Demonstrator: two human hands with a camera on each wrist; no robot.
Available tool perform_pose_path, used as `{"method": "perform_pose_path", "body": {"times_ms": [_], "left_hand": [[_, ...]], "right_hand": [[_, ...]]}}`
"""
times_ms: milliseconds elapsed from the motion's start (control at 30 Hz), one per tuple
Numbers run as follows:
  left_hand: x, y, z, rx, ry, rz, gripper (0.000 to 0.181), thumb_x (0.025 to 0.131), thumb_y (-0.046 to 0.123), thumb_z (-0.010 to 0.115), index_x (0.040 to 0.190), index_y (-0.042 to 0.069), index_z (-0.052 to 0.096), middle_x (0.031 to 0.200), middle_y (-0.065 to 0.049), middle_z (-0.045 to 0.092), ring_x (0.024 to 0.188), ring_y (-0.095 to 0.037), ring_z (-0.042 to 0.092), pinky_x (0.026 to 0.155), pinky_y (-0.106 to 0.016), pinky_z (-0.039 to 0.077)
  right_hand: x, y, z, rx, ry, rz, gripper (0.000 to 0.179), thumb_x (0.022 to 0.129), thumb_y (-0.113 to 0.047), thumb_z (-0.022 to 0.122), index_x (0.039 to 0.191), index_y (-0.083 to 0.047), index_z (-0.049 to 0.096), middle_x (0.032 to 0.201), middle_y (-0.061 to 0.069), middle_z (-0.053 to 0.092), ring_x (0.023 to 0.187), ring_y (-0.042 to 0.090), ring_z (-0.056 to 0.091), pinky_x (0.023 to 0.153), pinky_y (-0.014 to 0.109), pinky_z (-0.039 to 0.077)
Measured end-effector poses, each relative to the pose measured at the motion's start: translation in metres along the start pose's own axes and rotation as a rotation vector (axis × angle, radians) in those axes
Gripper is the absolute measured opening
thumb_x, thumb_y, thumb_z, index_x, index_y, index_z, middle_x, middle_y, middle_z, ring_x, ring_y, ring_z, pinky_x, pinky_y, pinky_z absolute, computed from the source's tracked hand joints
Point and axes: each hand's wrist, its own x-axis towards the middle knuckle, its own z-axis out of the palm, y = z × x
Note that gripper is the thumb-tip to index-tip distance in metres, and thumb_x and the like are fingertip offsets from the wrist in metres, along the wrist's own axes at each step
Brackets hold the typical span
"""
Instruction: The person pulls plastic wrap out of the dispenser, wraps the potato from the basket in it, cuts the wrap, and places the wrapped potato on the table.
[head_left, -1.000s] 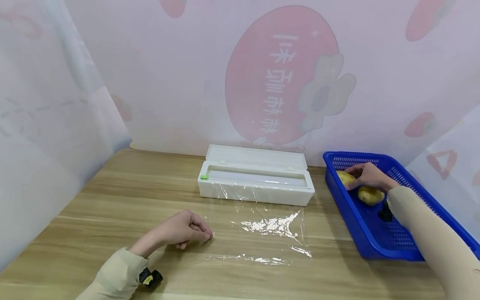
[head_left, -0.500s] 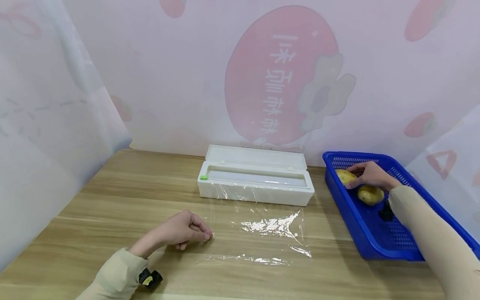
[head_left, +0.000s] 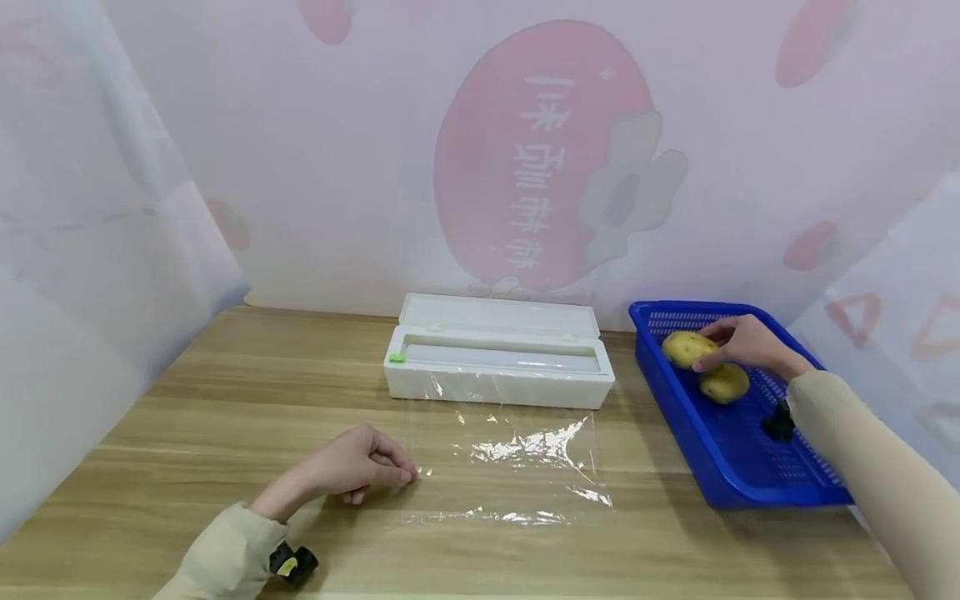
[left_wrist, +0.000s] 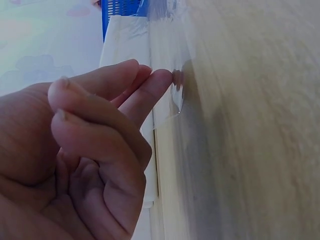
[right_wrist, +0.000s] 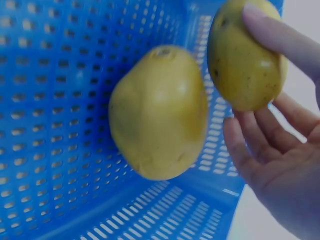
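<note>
My left hand pinches the near-left corner of a clear sheet of cling film between thumb and fingertip. In the left wrist view, the film hangs from the fingertips close over the table. The sheet runs back over the front of a white cling film box, whose lid stands up behind. My right hand grips a yellow potato inside the blue basket, thumb on one side and fingers on the other. A second potato lies on the basket floor beside it.
The blue perforated basket stands at the right of the wooden table. A green slider sits at the box's left end. A printed curtain hangs behind the table. Black wrist cameras are strapped to both wrists.
The head view has shifted slightly. My right hand has raised the potato a little and shifted it right within the basket. The left hand keeps its pinch on the film.
</note>
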Motion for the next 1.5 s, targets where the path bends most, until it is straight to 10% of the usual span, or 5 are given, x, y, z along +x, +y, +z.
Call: {"method": "perform_pose_path", "body": {"times_ms": [333,633,867,1200,1500], "left_hand": [[0.004,0.003,-0.003,0.023,0.004,0.003,0.014,0.091,0.019,0.072,0.098,0.007,0.075,0.071,-0.013,0.067,0.039,-0.006,0.039,0.038,-0.019,0.034],[0.006,0.001,-0.004,0.017,0.009,-0.001,0.014,0.091,0.019,0.072,0.097,0.007,0.074,0.070,-0.012,0.066,0.039,-0.005,0.038,0.038,-0.018,0.033],[0.006,0.002,-0.004,0.022,0.016,-0.004,0.015,0.091,0.020,0.072,0.097,0.006,0.074,0.069,-0.013,0.066,0.038,-0.005,0.038,0.038,-0.019,0.033],[0.006,0.003,-0.004,0.036,0.020,0.000,0.014,0.090,0.019,0.072,0.097,0.007,0.075,0.069,-0.012,0.066,0.038,-0.006,0.039,0.038,-0.019,0.032],[0.006,0.007,-0.004,0.039,0.026,-0.005,0.013,0.090,0.019,0.072,0.096,0.007,0.075,0.068,-0.014,0.066,0.038,-0.006,0.039,0.037,-0.018,0.031]], "right_hand": [[-0.021,-0.034,-0.013,0.081,0.085,0.075,0.086,0.070,-0.044,0.088,0.134,0.002,0.053,0.122,0.021,0.058,0.105,0.033,0.055,0.089,0.050,0.046],[-0.041,-0.077,-0.019,0.133,0.219,0.026,0.080,0.068,-0.043,0.090,0.129,-0.003,0.058,0.121,0.016,0.061,0.101,0.025,0.055,0.077,0.024,0.047],[-0.054,-0.115,-0.012,0.166,0.215,0.005,0.078,0.068,-0.042,0.090,0.130,-0.007,0.059,0.122,0.013,0.062,0.103,0.025,0.056,0.079,0.026,0.046],[-0.070,-0.164,0.034,0.302,0.218,-0.071,0.070,0.062,-0.035,0.095,0.120,-0.008,0.067,0.112,0.008,0.068,0.096,0.024,0.062,0.074,0.028,0.052],[-0.084,-0.199,0.096,0.502,0.065,-0.063,0.068,0.061,-0.024,0.096,0.119,-0.004,0.067,0.109,0.011,0.068,0.092,0.026,0.066,0.077,0.034,0.054]]}}
